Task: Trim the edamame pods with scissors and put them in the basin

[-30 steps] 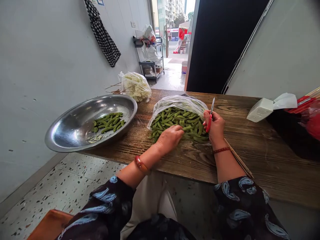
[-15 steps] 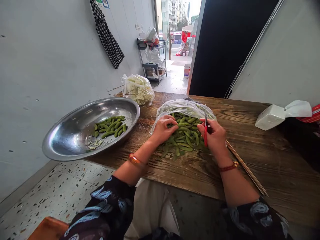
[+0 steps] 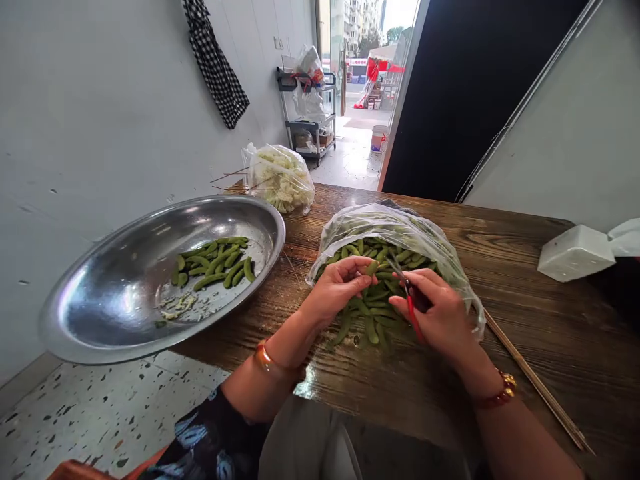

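Observation:
My left hand point(image 3: 343, 285) pinches a green edamame pod point(image 3: 372, 268) between thumb and fingers. Close by on the right, my right hand point(image 3: 440, 303) is closed round red-handled scissors point(image 3: 411, 303), whose blades point up and left toward the pod's end. Below and behind both hands lies a heap of edamame pods point(image 3: 371, 327), spilling from a clear plastic bag point(image 3: 400, 223) onto the wooden table point(image 3: 505, 280). On the left, a wide steel basin point(image 3: 125, 287) holds more pods point(image 3: 215, 260) and small trimmed bits point(image 3: 179, 305).
A bag of pale cauliflower-like pieces point(image 3: 283, 179) sits at the table's far edge beside thin sticks. Bamboo skewers point(image 3: 537, 380) lie right of my right hand. A white tissue pack point(image 3: 575, 253) is at far right. Beyond stand a trolley point(image 3: 311, 120) and an open doorway.
My left hand has lifted a pod from the heap. The scissors, upright before, are now tilted with blades toward that pod. The view has shifted slightly.

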A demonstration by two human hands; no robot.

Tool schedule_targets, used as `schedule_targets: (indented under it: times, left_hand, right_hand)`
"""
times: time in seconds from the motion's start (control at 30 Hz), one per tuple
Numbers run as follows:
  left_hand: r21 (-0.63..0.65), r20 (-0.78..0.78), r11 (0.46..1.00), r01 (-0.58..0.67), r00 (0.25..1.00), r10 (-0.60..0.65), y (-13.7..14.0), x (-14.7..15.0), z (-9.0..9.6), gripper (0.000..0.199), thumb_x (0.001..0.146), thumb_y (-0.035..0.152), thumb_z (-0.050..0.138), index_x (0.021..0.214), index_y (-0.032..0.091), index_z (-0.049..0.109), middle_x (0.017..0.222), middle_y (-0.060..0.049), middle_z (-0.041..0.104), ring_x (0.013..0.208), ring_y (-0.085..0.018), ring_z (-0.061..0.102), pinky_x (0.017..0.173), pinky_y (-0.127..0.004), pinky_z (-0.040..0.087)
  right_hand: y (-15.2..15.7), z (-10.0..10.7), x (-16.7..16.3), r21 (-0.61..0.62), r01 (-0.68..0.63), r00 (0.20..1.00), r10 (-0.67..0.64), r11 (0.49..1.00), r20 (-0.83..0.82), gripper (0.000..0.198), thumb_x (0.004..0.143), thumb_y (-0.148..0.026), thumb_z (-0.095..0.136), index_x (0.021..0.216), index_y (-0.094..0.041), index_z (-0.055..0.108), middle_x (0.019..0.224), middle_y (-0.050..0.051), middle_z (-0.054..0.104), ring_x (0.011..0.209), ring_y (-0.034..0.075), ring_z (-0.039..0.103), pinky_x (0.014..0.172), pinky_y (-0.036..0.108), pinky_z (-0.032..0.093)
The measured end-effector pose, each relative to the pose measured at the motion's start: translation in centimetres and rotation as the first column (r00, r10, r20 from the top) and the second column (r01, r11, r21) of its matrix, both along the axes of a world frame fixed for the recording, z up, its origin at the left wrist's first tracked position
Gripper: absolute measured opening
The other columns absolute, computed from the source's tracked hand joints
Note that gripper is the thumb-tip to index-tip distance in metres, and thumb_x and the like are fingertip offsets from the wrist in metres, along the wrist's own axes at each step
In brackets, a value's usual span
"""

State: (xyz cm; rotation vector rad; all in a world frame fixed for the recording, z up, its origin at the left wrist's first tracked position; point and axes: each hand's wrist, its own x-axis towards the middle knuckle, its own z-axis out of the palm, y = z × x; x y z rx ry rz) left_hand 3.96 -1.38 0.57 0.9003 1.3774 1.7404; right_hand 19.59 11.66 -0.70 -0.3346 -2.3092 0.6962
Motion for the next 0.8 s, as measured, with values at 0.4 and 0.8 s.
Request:
schedule_targets:
  times: [0.4,0.8]
  left_hand:
    - [-0.033,-0.243,0.998,0.046,0.969,-0.052,0.1,0.9,-0.1,0.023,0.081,0.032,0.067,0.091,0.012,0.07,0.086,-0.006,0.068,0.078,-0.015,0.059,0.068,-0.024,0.046]
    - [-0.003,-0.268,0.998,0.057,0.962,-0.056,0.1,1.3,0.1,0.02,0.082,0.029,0.066,0.093,0.013,0.071,0.092,-0.007,0.07,0.086,-0.017,0.062,0.08,-0.026,0.048]
  right_hand:
    - [-1.1,-0.5,-0.4,0.046,-0.038,0.999,0.038,0.998,0.017,0.041,0.08,-0.042,0.07,0.116,-0.024,0.061,0.104,0.007,0.064,0.089,0.021,0.065,0.079,0.035,0.055]
    - [-1.2,-0.6,-0.4,0.025,-0.082,0.996,0.081,0.996,0.031,0.044,0.079,-0.041,0.072,0.117,-0.023,0.059,0.104,0.007,0.063,0.09,0.021,0.064,0.081,0.036,0.055]
